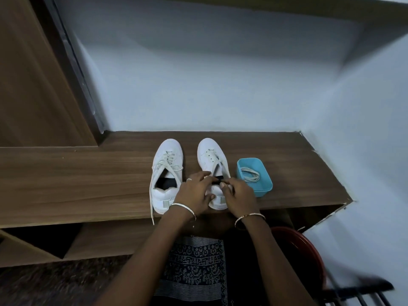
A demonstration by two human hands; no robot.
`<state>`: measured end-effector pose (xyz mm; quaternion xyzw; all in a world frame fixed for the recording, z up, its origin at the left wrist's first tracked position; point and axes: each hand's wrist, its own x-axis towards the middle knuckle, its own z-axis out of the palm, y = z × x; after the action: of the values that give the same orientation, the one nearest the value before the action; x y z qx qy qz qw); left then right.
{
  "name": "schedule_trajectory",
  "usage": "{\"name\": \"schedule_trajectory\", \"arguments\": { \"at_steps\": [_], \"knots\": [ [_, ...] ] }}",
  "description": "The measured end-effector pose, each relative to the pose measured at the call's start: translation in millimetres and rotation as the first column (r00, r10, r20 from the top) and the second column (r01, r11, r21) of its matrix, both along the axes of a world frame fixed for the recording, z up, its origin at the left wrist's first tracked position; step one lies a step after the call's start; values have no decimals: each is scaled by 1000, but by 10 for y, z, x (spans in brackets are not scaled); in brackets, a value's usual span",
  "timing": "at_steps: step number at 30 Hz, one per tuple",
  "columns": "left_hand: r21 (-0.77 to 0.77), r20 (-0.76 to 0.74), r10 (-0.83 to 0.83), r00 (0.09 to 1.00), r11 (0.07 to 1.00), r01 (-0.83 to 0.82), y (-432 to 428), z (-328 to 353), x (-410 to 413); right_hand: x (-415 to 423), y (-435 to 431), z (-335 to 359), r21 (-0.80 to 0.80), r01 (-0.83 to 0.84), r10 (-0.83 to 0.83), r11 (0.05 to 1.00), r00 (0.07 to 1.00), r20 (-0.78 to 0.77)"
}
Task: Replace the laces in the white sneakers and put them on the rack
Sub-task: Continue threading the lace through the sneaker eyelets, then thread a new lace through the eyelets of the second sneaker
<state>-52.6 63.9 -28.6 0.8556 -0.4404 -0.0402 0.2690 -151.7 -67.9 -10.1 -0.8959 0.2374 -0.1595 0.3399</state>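
a: left sneaker (166,171) up on the shelf (88,184), toe to the wall, fully laced. one lace end (152,214) dangling over the front edge.

b: and the right sneaker (210,157)?

a: same shelf, just beside the left one, a gap showing between the toes. laced only at the toe eyelets, bare lower down.

b: hands?

a: both on that right sneaker. left hand (195,192) curled over the left rim, thumb tucked against the heel, gripping. ring (189,179) on a finger, bangle (183,209) at the wrist.

b: right hand (239,194)?

a: fingers bent, clamped on the right rim at the opening. loose lace strand (219,164) running down toward the fingertips; cannot tell whether pinched as well.

b: anything alongside?

a: tray (263,192), blue, just right of that sneaker and near the right hand. coil of laces (249,175) lying inside.

b: lower down?

a: red round thing (295,246) low at the right, below the shelf edge. dark bars (357,290) in the bottom corner, too blurred to name.
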Motion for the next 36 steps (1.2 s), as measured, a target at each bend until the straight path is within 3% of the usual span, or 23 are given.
{"name": "schedule_trajectory", "arguments": {
  "at_steps": [2,11,15,18,21,23,26,29,36],
  "knots": [
    [38,20,23,1000,999,-24,-39,-54,-14,-8,4,-7,13,14,-15,1000,1000,23],
    [-120,-68,84,994,989,-92,144,-46,-43,-34,249,-126,6,-11,10,1000,999,35],
    [-122,-75,104,992,986,-112,149,-14,-40,-70,162,-25,109,-51,51,993,999,3],
    [-130,-65,129,990,982,-136,86,38,3,-43,-164,147,195,114,-128,974,990,62],
    [-171,-19,168,986,971,-169,-10,125,26,36,-634,178,120,347,-358,930,931,79],
    [-191,1,181,984,966,-177,-79,170,41,103,-866,153,80,387,-388,919,922,5],
    [-198,12,163,987,967,-157,-232,204,40,247,-1081,53,-123,248,-270,961,936,-224],
    [-172,41,146,988,976,-137,-384,198,35,362,-1111,-38,-264,111,-218,958,883,-417],
    [-122,130,171,977,980,-155,-513,167,45,444,-1057,-107,-415,10,-218,910,863,-456]
  ]
}}
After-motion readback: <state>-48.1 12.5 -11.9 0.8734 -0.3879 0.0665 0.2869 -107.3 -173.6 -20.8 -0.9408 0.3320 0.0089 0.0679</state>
